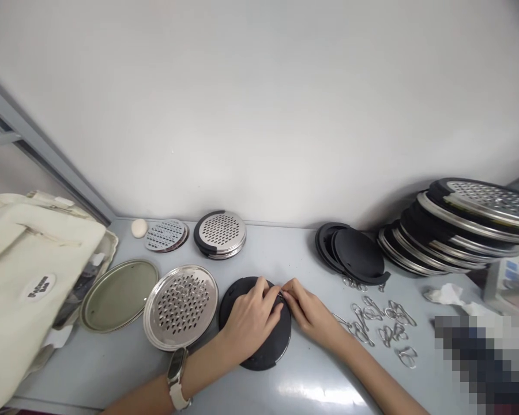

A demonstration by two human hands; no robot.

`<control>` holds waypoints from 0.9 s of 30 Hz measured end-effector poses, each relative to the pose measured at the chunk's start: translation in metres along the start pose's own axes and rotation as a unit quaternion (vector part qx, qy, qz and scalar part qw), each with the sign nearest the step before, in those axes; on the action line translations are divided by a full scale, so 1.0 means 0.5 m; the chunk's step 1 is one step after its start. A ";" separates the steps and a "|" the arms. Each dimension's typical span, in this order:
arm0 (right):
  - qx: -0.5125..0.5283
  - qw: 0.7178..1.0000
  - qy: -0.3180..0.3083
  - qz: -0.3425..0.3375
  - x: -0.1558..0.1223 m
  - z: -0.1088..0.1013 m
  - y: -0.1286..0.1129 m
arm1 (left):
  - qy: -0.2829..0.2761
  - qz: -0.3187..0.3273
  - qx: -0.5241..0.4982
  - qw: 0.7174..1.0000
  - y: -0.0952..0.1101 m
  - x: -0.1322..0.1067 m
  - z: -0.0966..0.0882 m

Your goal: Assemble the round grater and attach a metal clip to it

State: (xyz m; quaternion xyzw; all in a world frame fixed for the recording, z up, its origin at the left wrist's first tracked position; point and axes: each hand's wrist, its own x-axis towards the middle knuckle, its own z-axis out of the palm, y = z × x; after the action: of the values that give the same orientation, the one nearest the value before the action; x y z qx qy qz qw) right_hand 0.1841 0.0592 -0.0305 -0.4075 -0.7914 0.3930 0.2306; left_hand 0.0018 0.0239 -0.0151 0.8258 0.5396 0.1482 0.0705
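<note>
A round black plastic disc point(263, 346) lies flat on the grey table point(311, 380) in front of me. My left hand point(249, 316) rests on top of it with the fingers curled at its far rim. My right hand point(308, 311) meets the left one there, and the fingertips of both pinch a small metal wire clip point(282, 295). A perforated steel grater disc point(180, 306) lies just left of the black disc. Several loose wire clips point(383, 323) are scattered to the right of my right hand.
A plain metal plate point(119, 295) and a cream bag point(30, 276) sit at the left. Small stacks of grater discs point(220, 233) stand by the wall. Black discs point(354, 253) and a tall leaning stack of assembled discs point(462, 225) fill the right.
</note>
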 end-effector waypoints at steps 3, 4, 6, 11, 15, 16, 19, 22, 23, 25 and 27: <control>0.001 1.000 -0.003 0.005 0.000 -0.003 -0.001 | -0.002 0.009 -0.003 1.000 0.001 0.001 -0.001; -0.001 1.000 -0.004 0.007 0.000 -0.004 -0.001 | 0.000 0.012 -0.006 1.000 0.001 0.001 -0.001; -0.006 1.000 -0.006 0.010 0.001 -0.007 -0.001 | 0.004 0.016 -0.008 1.000 0.000 0.001 -0.001; -0.016 1.000 -0.005 0.014 0.001 -0.012 -0.001 | 0.011 0.021 -0.007 1.000 -0.002 0.001 0.000; -0.029 1.000 -0.001 0.013 0.001 -0.011 0.004 | 0.006 0.025 -0.002 1.000 -0.001 0.001 -0.001; -0.033 0.999 -0.001 0.011 0.001 -0.010 0.006 | 0.004 0.025 -0.002 1.000 -0.001 0.000 -0.001; -0.042 0.999 -0.003 0.006 0.002 -0.010 0.008 | 0.000 0.022 -0.001 1.000 0.001 0.000 -0.002; -0.047 0.999 -0.009 -0.001 0.003 -0.011 0.008 | -0.002 0.021 -0.005 1.000 0.002 0.000 -0.004; -0.047 0.999 -0.010 -0.002 0.003 -0.011 0.008 | -0.004 0.022 -0.006 1.000 0.002 0.000 -0.005; -0.047 0.999 -0.009 -0.003 0.003 -0.011 0.008 | -0.008 0.024 -0.007 1.000 0.003 0.000 -0.007; -0.047 0.999 -0.006 -0.003 0.003 -0.011 0.009 | -0.012 0.027 -0.002 1.000 0.004 0.000 -0.007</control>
State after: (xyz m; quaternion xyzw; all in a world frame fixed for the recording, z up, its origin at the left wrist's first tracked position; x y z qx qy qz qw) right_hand 0.1889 0.0644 -0.0308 -0.4130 -0.8116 0.3573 0.2075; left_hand 0.0023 0.0228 -0.0111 0.8415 0.5160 0.1417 0.0748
